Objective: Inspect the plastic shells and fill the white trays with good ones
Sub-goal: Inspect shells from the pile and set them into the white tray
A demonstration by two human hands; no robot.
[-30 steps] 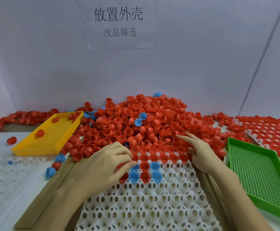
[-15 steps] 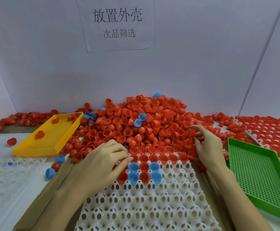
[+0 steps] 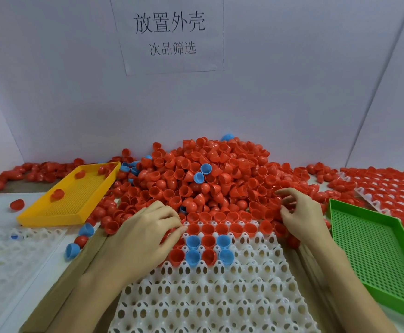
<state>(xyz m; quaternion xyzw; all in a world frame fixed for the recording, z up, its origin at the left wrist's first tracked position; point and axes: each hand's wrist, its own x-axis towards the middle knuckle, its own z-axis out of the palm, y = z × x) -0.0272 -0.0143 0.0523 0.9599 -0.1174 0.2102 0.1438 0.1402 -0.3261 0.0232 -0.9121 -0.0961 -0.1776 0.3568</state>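
While the left hand (image 3: pixel 145 234) pinches over the white tray (image 3: pixel 210 292), the loosely curled right hand (image 3: pixel 302 217) touches the shell pile (image 3: pixel 210 179).

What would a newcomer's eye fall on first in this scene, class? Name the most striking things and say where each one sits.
First, the big heap of red plastic shells piled against the white back wall, with a few blue ones mixed in. In front of it lies the white perforated tray, only its far rows filled, with the left hand and right hand at that edge. A yellow mesh tray sits left and a green mesh tray right.
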